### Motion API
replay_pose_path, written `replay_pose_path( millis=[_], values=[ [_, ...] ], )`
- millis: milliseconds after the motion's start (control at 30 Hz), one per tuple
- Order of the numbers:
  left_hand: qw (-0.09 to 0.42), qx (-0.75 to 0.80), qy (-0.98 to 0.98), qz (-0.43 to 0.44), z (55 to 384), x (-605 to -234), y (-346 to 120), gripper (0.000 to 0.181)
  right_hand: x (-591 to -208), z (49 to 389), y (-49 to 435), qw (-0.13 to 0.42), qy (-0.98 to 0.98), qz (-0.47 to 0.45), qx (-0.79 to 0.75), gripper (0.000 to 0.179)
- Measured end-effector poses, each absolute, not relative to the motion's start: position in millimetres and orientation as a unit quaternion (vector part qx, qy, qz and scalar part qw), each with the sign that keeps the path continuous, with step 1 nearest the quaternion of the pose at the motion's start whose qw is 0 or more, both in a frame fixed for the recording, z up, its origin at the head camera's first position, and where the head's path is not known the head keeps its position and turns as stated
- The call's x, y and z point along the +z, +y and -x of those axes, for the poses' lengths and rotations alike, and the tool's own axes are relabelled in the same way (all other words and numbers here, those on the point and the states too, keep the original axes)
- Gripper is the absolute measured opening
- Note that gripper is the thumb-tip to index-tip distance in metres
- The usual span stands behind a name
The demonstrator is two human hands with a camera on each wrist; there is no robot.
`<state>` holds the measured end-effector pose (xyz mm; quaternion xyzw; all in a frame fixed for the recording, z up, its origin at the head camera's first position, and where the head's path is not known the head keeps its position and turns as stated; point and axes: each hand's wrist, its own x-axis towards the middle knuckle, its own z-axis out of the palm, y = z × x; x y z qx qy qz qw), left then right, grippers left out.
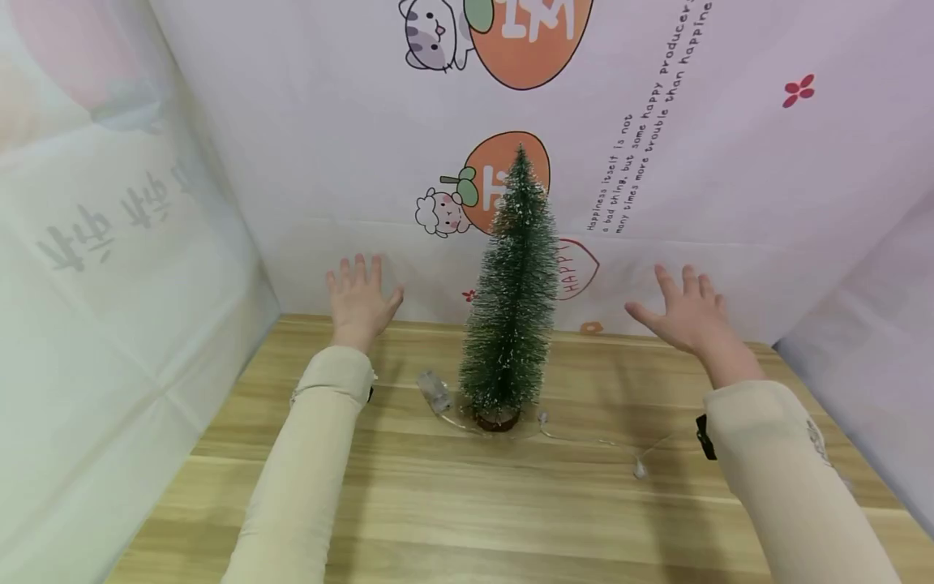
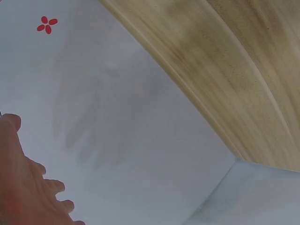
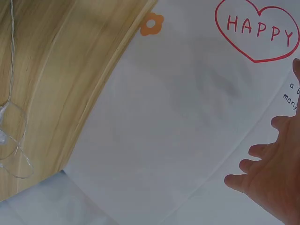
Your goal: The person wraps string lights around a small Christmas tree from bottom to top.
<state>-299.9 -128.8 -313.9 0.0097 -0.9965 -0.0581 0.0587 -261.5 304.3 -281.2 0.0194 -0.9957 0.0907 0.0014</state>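
A small green tabletop Christmas tree (image 1: 511, 300) with frosted tips stands upright on a brown round base (image 1: 498, 421). To its left, well apart from it, my left hand (image 1: 359, 300) is held out with fingers spread, holding nothing. On the tree's other side my right hand (image 1: 689, 312) is likewise spread and holds nothing. A clear battery box (image 1: 434, 391) lies by the base at the left. From it a thin string-light wire (image 1: 584, 440) runs past the base toward the right, with a small clear piece (image 1: 639, 468) on it. In the right wrist view, loops of wire (image 3: 23, 140) lie on the wood.
The wooden tabletop (image 1: 438, 511) ends at a white printed cloth backdrop (image 1: 328, 146) with cartoon fruit and lettering. Cloth walls rise at the left (image 1: 109, 284) and right (image 1: 868, 308). Both sleeves are cream, with something dark at each wrist.
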Motion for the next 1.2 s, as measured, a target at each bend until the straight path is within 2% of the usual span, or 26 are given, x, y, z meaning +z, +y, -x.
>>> replay_pose_path(
  millis=[167,333,467,633,933,1200],
  values=[
    [0.058,-0.056,-0.997,-0.008,301,-318,-135,0.072,-284,262,304,0.013,-0.996,-0.043,0.079,0.092],
    [0.072,-0.056,-0.996,0.001,302,-320,-135,0.069,-286,258,308,0.043,-0.993,-0.066,0.089,0.077],
    [0.099,-0.066,-0.993,0.009,300,-322,-131,0.064,-287,253,309,0.042,-0.991,-0.071,0.102,0.067],
    [0.172,-0.1,-0.979,0.037,294,-325,-122,0.055,-290,243,308,0.04,-0.99,-0.081,0.11,0.06],
    [0.331,-0.138,-0.925,0.124,272,-327,-105,0.036,-302,221,306,0.088,-0.981,-0.134,0.114,0.051],
    [0.455,-0.145,-0.84,0.256,255,-330,-80,0.022,-318,205,311,0.11,-0.972,-0.181,0.097,0.047]
  ],
)
